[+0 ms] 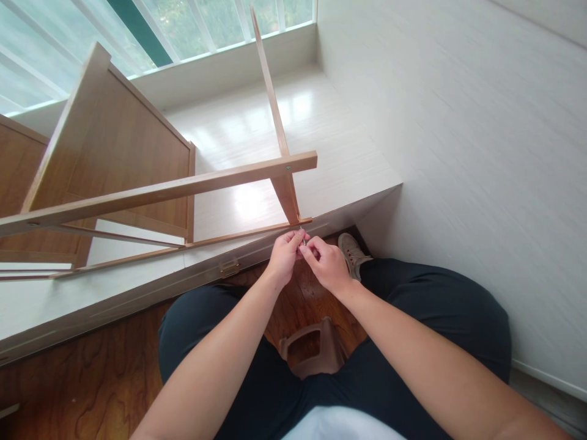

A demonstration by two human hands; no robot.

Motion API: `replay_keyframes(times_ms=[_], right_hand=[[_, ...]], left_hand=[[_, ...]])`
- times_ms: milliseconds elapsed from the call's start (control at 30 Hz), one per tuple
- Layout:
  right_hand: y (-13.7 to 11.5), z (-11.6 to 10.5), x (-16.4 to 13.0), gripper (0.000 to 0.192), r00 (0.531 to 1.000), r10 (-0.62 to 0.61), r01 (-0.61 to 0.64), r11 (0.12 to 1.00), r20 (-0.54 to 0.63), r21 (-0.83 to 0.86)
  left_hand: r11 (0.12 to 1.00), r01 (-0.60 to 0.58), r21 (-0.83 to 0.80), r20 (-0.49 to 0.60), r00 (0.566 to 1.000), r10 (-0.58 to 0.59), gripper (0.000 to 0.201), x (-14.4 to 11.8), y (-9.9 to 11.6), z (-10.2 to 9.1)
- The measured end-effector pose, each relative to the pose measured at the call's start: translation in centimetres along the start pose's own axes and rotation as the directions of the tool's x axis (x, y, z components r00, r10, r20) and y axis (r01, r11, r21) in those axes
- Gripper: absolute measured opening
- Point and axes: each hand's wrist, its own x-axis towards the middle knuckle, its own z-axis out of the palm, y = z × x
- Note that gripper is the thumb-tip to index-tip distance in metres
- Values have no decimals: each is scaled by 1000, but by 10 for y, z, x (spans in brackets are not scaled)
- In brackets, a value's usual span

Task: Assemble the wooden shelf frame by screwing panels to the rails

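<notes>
My left hand (283,255) and my right hand (326,261) meet at the front edge of a white ledge, fingertips pinched together. Between them is a small, thin metal piece (304,241) that looks like a screw; the fingers cover most of it. Just beyond the hands stands a light-brown wooden frame (220,177) with upright panels (132,140), resting on the ledge. Its near end has a long top rail crossing an upright panel seen edge-on (270,91), with a metal fastener head (288,168) in the rail. The lower rail's end lies just above my fingertips.
The white ledge (348,159) runs beneath a barred window (206,24) and meets a pale wall (468,153) at right. A metal handle (230,268) is on the ledge's front. Below are a brown plastic stool (330,348), the wooden floor (105,373) and my shoe (352,252).
</notes>
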Motion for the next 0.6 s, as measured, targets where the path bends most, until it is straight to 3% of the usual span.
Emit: replay_keyframes(times_ms=[300,600], right_hand=[[-2,1,3,25,1000,8,-13,985,-27,-173],[-7,-2,4,29,1000,4,-2,976,8,-216]], left_hand=[[1000,15,-24,33,999,-14,51,0,4,1],[1000,-1,-15,24,1000,1,46,0,3,0]])
